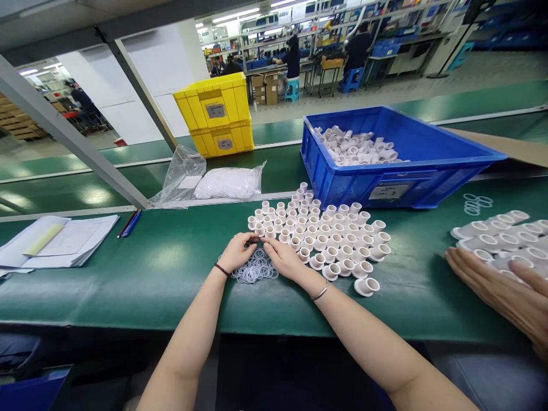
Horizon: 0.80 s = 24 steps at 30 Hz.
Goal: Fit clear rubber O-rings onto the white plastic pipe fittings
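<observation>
My left hand (240, 251), with a dark bracelet at the wrist, reaches to the front left corner of a group of white flanged plastic sleeves (338, 240). Opposite it, my right hand (282, 257) wears a silver bangle. The fingertips of both hands are bent and nearly meet beside the nearest white sleeve (259, 229). What lies between them is too small to make out. Just below and between the hands is a pile of thin translucent rings (256, 268). One sleeve (367, 286) sits apart at the group's front right.
A blue bin (402, 182) holding more white pieces stands behind the sleeves. Left of it are a bag of white items (229, 182) and stacked yellow crates (220, 114). Papers (81, 242) and pens (129, 224) lie left. Another person's hand (496, 291) touches sleeves (509, 240) at right.
</observation>
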Each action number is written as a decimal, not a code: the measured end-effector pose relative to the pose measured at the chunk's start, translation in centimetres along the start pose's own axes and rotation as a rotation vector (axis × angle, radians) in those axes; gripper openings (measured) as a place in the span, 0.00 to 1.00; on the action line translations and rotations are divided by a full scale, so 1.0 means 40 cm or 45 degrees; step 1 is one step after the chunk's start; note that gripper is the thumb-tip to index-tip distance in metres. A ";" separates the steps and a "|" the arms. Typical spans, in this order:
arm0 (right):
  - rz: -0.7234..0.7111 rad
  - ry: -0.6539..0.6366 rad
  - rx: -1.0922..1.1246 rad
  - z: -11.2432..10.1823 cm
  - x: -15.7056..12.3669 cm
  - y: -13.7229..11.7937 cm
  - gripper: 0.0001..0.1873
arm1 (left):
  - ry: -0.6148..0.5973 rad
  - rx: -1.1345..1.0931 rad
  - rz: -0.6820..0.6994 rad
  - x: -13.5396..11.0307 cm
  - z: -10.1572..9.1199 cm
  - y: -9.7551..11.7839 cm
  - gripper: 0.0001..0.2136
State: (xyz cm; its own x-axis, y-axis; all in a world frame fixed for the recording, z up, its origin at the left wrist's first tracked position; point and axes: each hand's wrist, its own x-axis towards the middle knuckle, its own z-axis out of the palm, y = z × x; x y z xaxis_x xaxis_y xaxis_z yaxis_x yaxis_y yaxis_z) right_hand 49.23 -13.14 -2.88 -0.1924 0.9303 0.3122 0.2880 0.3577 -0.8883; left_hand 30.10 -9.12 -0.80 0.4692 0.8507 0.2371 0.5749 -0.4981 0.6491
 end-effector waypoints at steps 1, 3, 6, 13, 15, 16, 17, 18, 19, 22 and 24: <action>0.004 -0.016 -0.007 -0.005 0.003 0.003 0.13 | -0.002 0.003 0.001 0.000 0.000 0.000 0.13; 0.006 -0.032 -0.012 -0.014 0.009 0.011 0.12 | -0.003 0.014 0.001 0.000 -0.001 0.000 0.14; 0.011 0.014 -0.014 -0.027 0.017 0.024 0.09 | -0.004 0.021 -0.004 0.000 -0.003 0.002 0.14; -0.008 0.083 -0.037 -0.060 0.019 0.047 0.06 | 0.002 0.020 -0.004 0.000 -0.003 0.003 0.14; 0.005 0.070 -0.053 -0.071 0.019 0.051 0.07 | 0.003 0.018 -0.006 -0.001 -0.003 0.004 0.14; 0.014 0.065 -0.053 -0.077 0.019 0.053 0.08 | 0.000 0.020 -0.008 -0.001 -0.004 0.006 0.14; 0.026 0.063 -0.043 -0.084 0.020 0.056 0.08 | -0.004 0.023 -0.009 -0.002 -0.005 0.007 0.14; 0.042 0.062 -0.026 -0.091 0.021 0.059 0.08 | -0.008 0.026 -0.010 -0.002 -0.006 0.009 0.14; 0.059 0.059 -0.005 -0.099 0.021 0.062 0.08 | -0.011 0.027 -0.012 -0.002 -0.007 0.010 0.14; 0.101 0.082 0.029 -0.128 0.022 0.077 0.07 | -0.016 0.020 -0.014 -0.001 -0.009 0.013 0.14; 0.098 0.214 -0.023 -0.152 0.022 0.090 0.08 | -0.016 0.024 -0.013 -0.001 -0.008 0.013 0.14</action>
State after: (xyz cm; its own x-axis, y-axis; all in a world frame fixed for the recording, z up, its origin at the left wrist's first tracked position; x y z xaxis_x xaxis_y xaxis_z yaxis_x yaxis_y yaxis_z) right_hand 55.78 -10.54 -3.74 -0.0098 0.9549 0.2968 0.3126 0.2849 -0.9062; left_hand 30.17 -9.35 -0.21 0.4718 0.8534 0.2216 0.5922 -0.4929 0.6375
